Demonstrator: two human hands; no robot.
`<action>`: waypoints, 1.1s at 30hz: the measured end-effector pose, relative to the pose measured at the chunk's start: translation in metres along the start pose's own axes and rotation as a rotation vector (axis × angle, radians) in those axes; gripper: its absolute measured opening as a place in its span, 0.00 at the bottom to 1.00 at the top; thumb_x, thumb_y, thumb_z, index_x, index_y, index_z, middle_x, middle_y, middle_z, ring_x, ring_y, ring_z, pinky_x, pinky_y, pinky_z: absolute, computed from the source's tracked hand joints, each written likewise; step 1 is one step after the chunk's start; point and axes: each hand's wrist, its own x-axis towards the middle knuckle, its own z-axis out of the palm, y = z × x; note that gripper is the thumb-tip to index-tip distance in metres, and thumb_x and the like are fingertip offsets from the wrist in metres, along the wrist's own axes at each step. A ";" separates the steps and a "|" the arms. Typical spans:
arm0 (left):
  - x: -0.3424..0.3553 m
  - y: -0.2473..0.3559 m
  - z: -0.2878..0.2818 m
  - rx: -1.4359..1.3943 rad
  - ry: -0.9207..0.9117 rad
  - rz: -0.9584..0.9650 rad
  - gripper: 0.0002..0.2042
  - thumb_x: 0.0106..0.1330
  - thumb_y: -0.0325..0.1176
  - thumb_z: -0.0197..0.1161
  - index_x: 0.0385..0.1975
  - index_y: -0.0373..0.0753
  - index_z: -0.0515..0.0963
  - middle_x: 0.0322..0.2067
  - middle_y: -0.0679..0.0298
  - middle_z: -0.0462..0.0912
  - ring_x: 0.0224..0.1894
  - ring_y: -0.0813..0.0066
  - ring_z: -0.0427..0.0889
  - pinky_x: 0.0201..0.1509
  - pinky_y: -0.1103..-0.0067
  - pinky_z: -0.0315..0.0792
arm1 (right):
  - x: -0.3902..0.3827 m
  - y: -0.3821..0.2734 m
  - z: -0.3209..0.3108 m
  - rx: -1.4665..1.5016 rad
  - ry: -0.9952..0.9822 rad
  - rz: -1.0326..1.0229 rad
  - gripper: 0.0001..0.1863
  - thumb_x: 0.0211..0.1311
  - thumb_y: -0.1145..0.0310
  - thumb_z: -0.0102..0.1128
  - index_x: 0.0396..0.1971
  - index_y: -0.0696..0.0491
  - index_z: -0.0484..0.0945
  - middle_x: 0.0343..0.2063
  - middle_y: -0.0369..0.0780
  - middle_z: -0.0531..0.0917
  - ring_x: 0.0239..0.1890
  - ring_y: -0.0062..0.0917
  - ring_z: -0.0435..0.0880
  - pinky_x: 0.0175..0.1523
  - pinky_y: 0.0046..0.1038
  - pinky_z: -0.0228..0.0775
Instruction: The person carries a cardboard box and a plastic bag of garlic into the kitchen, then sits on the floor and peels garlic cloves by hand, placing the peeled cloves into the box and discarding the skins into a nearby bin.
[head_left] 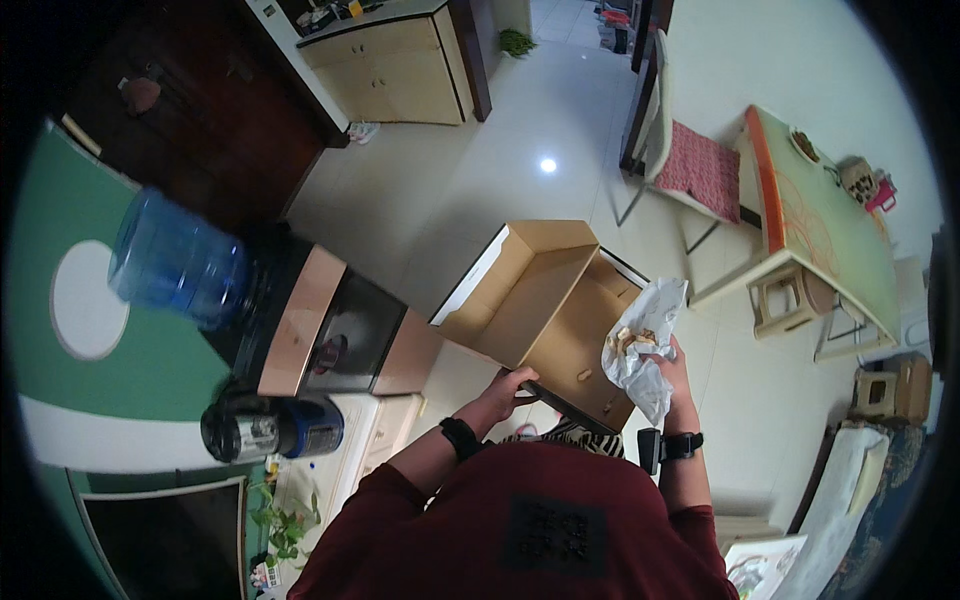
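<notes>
Pinching cardboard box [552, 300] and crumpled wrapper [641, 373], hands [510, 390] [677, 375] partly hidden, wrapped contents [632, 343] unclear

I stand in a home; I note, at left, a bottled-water dispenser [300, 325], dark screen [165, 540] and leafy plant [285, 520]; at right, a table [845, 235] and cushioned chair [703, 172].

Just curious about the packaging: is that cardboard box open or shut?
Open: the cardboard box shows its brown interior, with the left hand gripping its edge.
</notes>
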 end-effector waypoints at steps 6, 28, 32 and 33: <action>0.094 0.135 0.041 -0.013 0.048 0.015 0.04 0.54 0.34 0.58 0.28 0.44 0.72 0.28 0.67 0.73 0.37 0.73 0.73 0.46 0.66 0.73 | 0.179 -0.063 0.021 -0.022 -0.079 0.055 0.17 0.48 0.83 0.52 0.42 0.59 0.71 0.34 0.40 0.79 0.37 0.24 0.79 0.43 0.25 0.72; 0.425 0.626 0.042 -0.037 0.093 0.071 0.08 0.52 0.37 0.59 0.28 0.42 0.72 0.33 0.67 0.69 0.39 0.73 0.68 0.47 0.61 0.72 | 0.732 -0.235 0.188 -0.061 -0.139 0.024 0.23 0.47 0.84 0.57 0.47 0.57 0.68 0.39 0.40 0.79 0.41 0.27 0.79 0.47 0.27 0.71; 0.525 0.713 0.053 0.109 0.010 0.107 0.08 0.53 0.37 0.59 0.29 0.44 0.71 0.33 0.68 0.67 0.38 0.74 0.66 0.48 0.61 0.72 | 0.832 -0.256 0.184 0.086 -0.116 0.004 0.24 0.48 0.82 0.58 0.49 0.58 0.67 0.40 0.41 0.79 0.42 0.27 0.79 0.47 0.28 0.71; 0.550 0.734 0.061 0.091 0.027 0.089 0.08 0.53 0.37 0.59 0.29 0.44 0.71 0.33 0.68 0.67 0.38 0.73 0.66 0.48 0.61 0.72 | 0.858 -0.261 0.184 0.142 -0.106 0.006 0.25 0.48 0.81 0.58 0.49 0.59 0.66 0.41 0.42 0.79 0.42 0.28 0.79 0.47 0.28 0.71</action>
